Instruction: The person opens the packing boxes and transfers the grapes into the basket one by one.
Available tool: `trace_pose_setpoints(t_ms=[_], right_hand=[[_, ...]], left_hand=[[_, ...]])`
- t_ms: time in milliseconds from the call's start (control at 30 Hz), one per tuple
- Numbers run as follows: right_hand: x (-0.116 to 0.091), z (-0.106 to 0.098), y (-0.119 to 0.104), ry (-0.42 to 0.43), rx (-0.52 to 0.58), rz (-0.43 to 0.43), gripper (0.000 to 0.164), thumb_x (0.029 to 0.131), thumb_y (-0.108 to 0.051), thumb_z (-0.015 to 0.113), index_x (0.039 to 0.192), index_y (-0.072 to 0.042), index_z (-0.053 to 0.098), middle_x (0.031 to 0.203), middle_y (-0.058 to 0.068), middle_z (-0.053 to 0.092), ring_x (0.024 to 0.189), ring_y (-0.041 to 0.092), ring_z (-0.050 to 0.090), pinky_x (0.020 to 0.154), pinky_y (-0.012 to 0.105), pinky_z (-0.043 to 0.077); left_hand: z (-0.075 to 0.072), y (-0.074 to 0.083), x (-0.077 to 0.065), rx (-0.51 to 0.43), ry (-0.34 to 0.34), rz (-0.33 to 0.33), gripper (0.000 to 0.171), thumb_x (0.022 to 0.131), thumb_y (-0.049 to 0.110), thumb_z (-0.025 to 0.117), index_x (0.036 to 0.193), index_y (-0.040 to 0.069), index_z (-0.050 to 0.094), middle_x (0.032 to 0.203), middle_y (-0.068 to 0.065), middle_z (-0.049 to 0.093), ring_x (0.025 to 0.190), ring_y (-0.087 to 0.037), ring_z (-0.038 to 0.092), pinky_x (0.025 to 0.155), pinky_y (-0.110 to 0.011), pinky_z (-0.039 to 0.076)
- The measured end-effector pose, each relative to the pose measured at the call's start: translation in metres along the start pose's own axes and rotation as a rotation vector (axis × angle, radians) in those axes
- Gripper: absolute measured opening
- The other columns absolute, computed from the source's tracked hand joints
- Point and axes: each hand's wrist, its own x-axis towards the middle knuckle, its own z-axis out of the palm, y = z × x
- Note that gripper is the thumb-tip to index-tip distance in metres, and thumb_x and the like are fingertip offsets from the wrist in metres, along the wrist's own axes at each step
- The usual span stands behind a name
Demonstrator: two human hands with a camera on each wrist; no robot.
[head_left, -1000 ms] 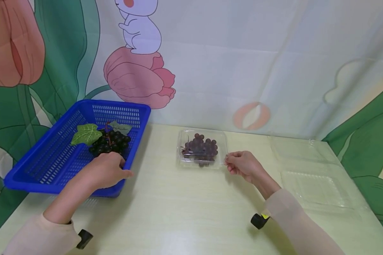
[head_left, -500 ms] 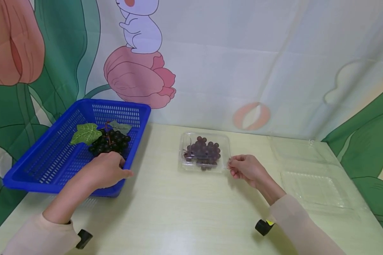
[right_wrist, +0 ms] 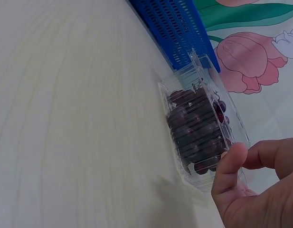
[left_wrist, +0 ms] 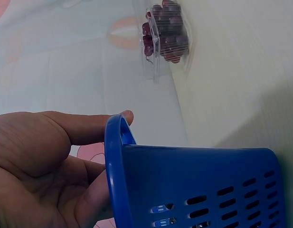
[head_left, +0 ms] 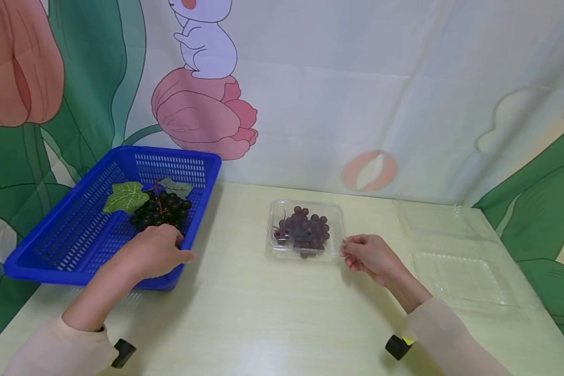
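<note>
On the table is a clear plastic clamshell container (head_left: 284, 249) with its lid down over a bunch of dark red grapes (head_left: 303, 230). My right hand (head_left: 368, 257) pinches the near right corner of its rim between thumb and fingers, as the right wrist view shows too. To the left stands a blue plastic basket (head_left: 37, 261) that contains a bunch of black grapes (head_left: 162, 209) with green leaves (head_left: 127, 197). My left hand (head_left: 152, 253) grips the basket's right rim, its fingers over the inside and thumb on the outer side, beside the black grapes.
Two clear plastic pieces, a lid-like one (head_left: 444, 222) and a tray-like one (head_left: 470, 277), lie at the table's right side. A printed curtain (head_left: 310, 115) hangs along the back edge of the table (head_left: 263, 313).
My right hand has drawn the clamshell container with the red grapes a little toward me and to the right. The left hand and the basket stay in place.
</note>
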Motion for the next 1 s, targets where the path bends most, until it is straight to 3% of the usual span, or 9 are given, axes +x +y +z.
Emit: trace_pose_setpoints(t_ms=[800,1000], right_hand=[[-0.033,-0.013,0.010,-0.015,-0.048,0.008,0.035,0.103,-0.005,0.058,0.128,0.017,0.049,0.094,0.012,0.066,0.068,0.012,0.058,0.059,0.021,0.052],[-0.040,-0.016,0.013,-0.020,-0.058,0.009,0.034,0.103,-0.006,0.058,0.127,0.016,0.049,0.093,0.011,0.065,0.068,0.012,0.058,0.058,0.022,0.051]], left_hand=[[0.001,0.000,0.000,0.006,-0.004,0.002,0.056,0.100,0.028,0.070,0.131,-0.016,0.057,0.131,-0.034,0.059,0.109,-0.042,0.063,0.085,-0.055,0.056],[0.001,-0.001,0.001,0.010,-0.004,0.010,0.056,0.100,0.028,0.070,0.131,-0.016,0.057,0.130,-0.034,0.060,0.103,-0.038,0.064,0.082,-0.052,0.057]])
